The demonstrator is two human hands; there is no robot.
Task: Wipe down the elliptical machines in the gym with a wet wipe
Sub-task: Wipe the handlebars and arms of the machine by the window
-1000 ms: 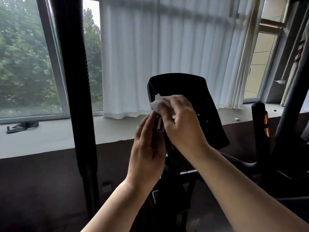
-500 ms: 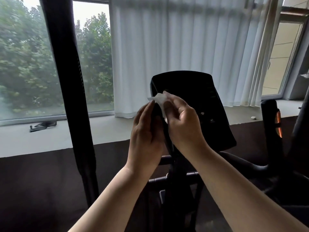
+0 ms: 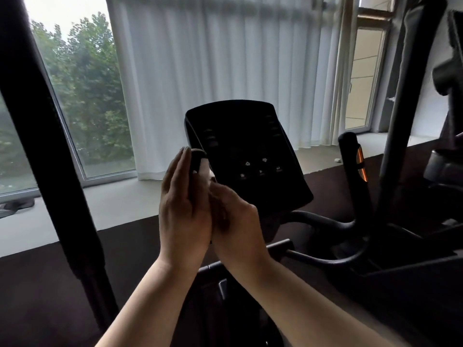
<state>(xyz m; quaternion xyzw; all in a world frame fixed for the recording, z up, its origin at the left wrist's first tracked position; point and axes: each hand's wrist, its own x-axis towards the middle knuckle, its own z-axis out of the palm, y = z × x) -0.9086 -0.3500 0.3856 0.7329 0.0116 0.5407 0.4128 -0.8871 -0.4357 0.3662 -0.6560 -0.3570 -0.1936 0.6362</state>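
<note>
Two hands on the handle [image 3: 197, 162]: left hand [image 3: 183, 214] flat-fingered, right hand [image 3: 238, 226] curled around it.

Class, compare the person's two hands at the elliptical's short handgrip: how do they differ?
The left hand reaches higher, fingers straight and flat against the handgrip. The right hand sits lower, fingers curled, and what they hold is hidden. Both flank the same handgrip.

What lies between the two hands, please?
A black handgrip stands between the left hand and the right hand, seen in the head view.
</note>
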